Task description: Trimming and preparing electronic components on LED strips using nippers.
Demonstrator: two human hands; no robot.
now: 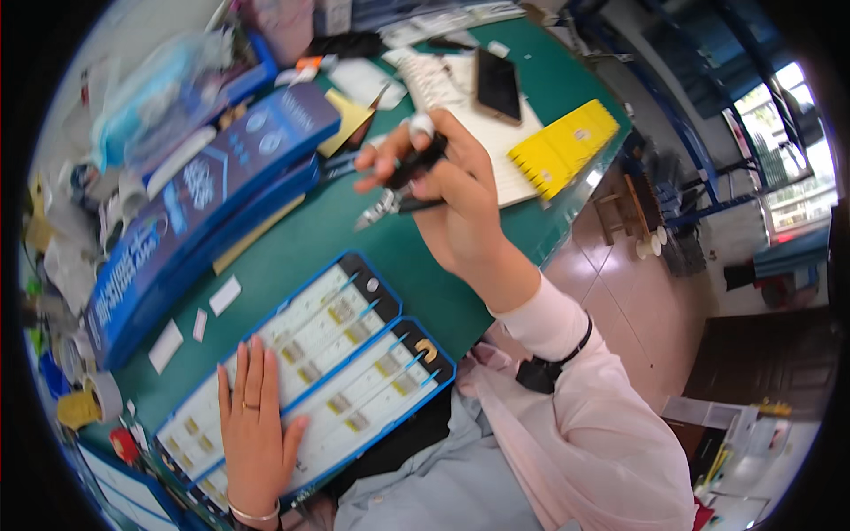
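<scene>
Pale pink sleeve [611, 416] takes up a big chunk of the lower right, and the right hand [465, 195] sits up over the green desk [447, 296], fingers curled round some small pliers [381, 208]. Left hand [254, 434] is flat on a pair of blue-edged panels [341, 365], fingers stretched out, gripping nothing. It's pretty crowded around them: a long blue box [204, 203] runs along the far side, a few paper slips [226, 295] lie between it and the panels, and a phone [498, 86] plus a notched yellow piece [567, 146] rest on an open notebook [518, 190]. Clear bluish plastic [155, 88] is heaped behind the box. Can't see all of the pliers, since fingers hide part of the handles and the rest is blurry. Same deal with the white bit on a right fingertip, no idea what it is. Left hand also covers part of the panels. Those are white inside with yellowish rectangular patches, thin lines and black ends; the pliers look like shiny metal with black grips, and the yellow piece has a toothed edge.
</scene>
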